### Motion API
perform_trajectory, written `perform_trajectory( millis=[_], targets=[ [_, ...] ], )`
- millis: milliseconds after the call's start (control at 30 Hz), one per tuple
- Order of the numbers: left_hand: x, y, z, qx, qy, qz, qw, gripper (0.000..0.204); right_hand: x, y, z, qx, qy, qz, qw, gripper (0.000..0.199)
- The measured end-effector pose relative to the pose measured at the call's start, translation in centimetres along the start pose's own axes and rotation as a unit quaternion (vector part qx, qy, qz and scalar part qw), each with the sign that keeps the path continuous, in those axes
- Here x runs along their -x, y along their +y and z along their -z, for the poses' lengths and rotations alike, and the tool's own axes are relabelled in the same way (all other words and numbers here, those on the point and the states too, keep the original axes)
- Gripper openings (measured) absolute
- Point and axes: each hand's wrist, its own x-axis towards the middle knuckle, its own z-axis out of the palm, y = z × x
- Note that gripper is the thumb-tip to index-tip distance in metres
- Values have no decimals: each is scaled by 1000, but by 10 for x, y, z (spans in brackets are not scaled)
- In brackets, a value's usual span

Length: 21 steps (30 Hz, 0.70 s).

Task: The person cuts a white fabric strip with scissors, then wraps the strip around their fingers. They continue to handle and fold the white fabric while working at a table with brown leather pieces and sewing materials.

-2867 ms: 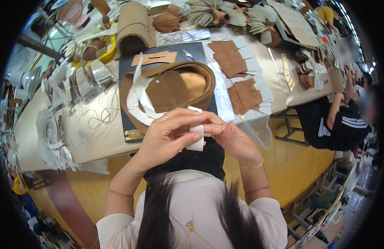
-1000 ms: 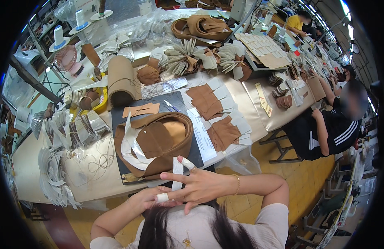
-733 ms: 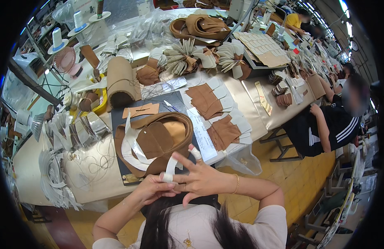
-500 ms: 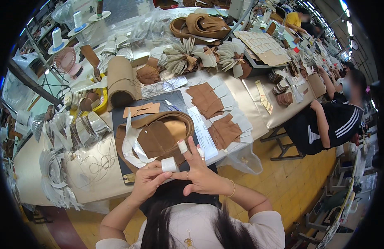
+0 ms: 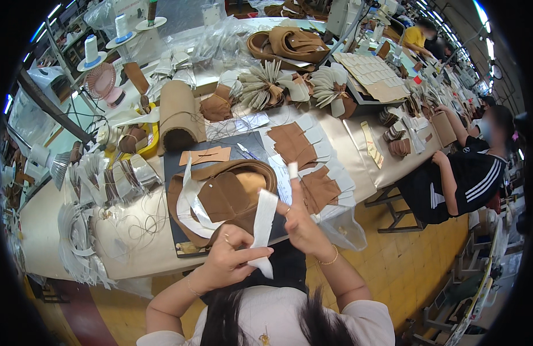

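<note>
My left hand (image 5: 229, 260) pinches a white paper strip (image 5: 263, 224) that stands upright in front of my chest. My right hand (image 5: 302, 222) is just to its right, fingers raised, with white tape wound round the tip of the index finger (image 5: 293, 170); I cannot tell whether it touches the strip. Beyond both hands a dark cutting mat (image 5: 173, 168) lies on the table and carries stacked brown leather pieces (image 5: 229, 195) and curled white strips (image 5: 190, 203).
More brown leather pieces (image 5: 293, 144) and white strips lie to the right on the long beige table (image 5: 125, 249). A roll of tan material (image 5: 177, 114), thread cones (image 5: 91, 51) and a small fan (image 5: 100, 82) stand at the back. A seated person (image 5: 459, 170) works at right.
The view has lifted off my hands toward the table. My hands turned the white strip from lying across to standing upright; my right index finger now points up.
</note>
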Motion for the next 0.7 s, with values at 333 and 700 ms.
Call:
perform_trajectory(
  millis=[333, 700],
  targets=[
    [22, -4, 0, 337, -77, 135, 928, 34, -16, -4, 15, -89, -13, -11, 996, 113],
    [10, -7, -6, 155, -50, 287, 944, 26, -12, -37, 10, -269, -86, 68, 957, 111]
  ],
)
